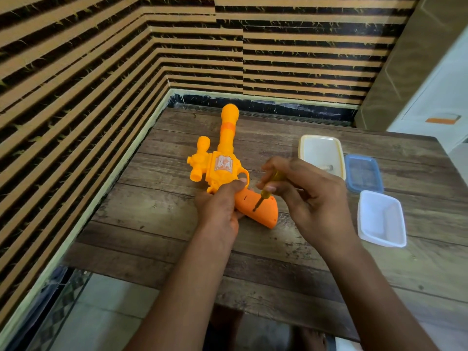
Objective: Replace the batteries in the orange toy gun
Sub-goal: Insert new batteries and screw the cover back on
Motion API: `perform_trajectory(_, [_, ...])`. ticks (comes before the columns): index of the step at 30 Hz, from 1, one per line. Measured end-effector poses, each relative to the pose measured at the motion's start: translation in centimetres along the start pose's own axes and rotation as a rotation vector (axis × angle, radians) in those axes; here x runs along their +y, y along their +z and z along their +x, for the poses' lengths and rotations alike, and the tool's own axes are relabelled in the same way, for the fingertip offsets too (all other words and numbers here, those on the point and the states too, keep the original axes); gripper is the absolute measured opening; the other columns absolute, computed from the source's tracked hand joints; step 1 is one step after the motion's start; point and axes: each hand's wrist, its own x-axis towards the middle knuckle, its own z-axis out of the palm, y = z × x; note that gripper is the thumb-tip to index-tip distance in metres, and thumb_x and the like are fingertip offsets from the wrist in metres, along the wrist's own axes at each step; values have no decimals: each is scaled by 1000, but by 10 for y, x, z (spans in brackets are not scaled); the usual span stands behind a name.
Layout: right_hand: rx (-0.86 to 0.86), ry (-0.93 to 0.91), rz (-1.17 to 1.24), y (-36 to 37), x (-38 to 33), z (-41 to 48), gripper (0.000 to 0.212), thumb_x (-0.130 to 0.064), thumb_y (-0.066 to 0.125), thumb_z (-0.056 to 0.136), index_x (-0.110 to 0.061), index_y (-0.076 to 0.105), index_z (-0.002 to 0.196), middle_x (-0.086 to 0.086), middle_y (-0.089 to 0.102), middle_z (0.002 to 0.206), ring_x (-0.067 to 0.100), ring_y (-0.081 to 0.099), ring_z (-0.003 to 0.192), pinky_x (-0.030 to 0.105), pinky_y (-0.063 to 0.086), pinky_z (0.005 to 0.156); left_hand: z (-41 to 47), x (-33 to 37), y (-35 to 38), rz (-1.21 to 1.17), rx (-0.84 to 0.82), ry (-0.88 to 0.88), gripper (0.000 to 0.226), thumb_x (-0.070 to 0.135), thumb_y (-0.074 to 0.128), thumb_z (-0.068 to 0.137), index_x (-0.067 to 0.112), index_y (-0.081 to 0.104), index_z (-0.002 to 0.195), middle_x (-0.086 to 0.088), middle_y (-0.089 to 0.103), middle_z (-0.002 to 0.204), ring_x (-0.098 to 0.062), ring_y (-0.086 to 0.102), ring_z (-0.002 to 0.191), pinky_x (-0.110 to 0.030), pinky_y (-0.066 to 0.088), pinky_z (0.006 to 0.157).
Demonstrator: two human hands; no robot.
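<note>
**Hands at work on the gun's grip**

The left hand (220, 206) grasps the orange toy gun (225, 163) where the body meets the grip, its thumb lying by the trigger guard. The right hand (304, 196) pinches a small yellow-handled screwdriver (266, 192) between its fingertips. The tool is tilted and its tip is set against the side face of the grip, at a small dark spot.

The gun lies on its side on the wooden table (177, 236), with the barrel pointing away toward the striped wall and the grip nearest the person. To the right stand a cream tub (320, 148) with a small item inside, a blue lid (364, 176) just beside it, and a white tub (381, 219) nearer the person.
</note>
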Motion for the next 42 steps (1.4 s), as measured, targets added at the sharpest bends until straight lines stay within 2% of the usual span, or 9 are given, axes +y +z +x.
perform_trajectory(8, [58,-53,-158,5,-4,4,28,1,73,93,-5,73,120,5,74,95,10,69,83,17,55,76,-5,3,1,-19,-9,-5,83,11,90,54,8,65,132,-13,78,118,-28,79,100,-47,62,63])
perform_trajectory(11, [5,-20,-99,2,-6,3,27,-3,71,96,-8,72,123,-1,74,100,8,69,88,24,56,73,-8,4,0,-1,5,14,66,0,87,69,6,65,131,-17,77,118,-34,77,103,-44,62,58])
perform_trajectory(15, [-110,49,26,-4,-2,1,50,19,53,93,-11,69,129,0,73,119,19,73,110,39,62,86,-9,5,1,12,14,16,65,1,88,69,8,65,129,-18,77,118,-34,77,100,-45,63,57])
perform_trajectory(22, [-112,28,-72,-6,-6,2,58,26,54,86,-12,71,126,3,76,102,12,74,95,27,62,83,-15,7,3,16,18,36,45,-6,79,81,7,67,122,-18,78,109,-23,77,75,-39,61,52])
perform_trajectory(26, [-73,13,-129,-2,-9,5,56,23,60,86,-13,70,128,1,78,99,2,75,91,23,61,82,-13,5,2,22,0,26,47,-3,82,80,9,70,124,-16,78,114,-33,78,99,-51,65,66])
perform_trajectory(30, [-5,10,-227,-4,-11,4,44,17,68,87,-9,72,123,1,80,95,1,75,89,6,52,80,-14,6,4,11,16,37,44,-5,83,79,9,70,118,-16,78,111,-31,76,93,-55,64,73])
perform_trajectory(34, [-22,-22,-307,-1,-18,2,44,12,70,87,-11,71,124,4,78,88,16,77,79,29,60,69,-16,6,4,5,5,46,41,-6,82,80,9,71,116,-18,78,113,-38,76,102,-63,61,82])
perform_trajectory(38, [6,-24,-380,4,-22,3,40,10,74,85,-12,73,118,-4,67,71,4,50,64,7,42,61,-20,8,5,21,8,51,45,-4,84,79,6,71,121,-17,79,113,-36,78,101,-66,61,82])
perform_trajectory(42, [82,-15,-397,10,-22,0,39,9,78,83,-9,74,117,2,65,65,11,47,65,20,42,56,-21,8,6,18,22,49,46,-5,84,79,6,71,122,-17,79,112,-36,78,101,-65,61,82])
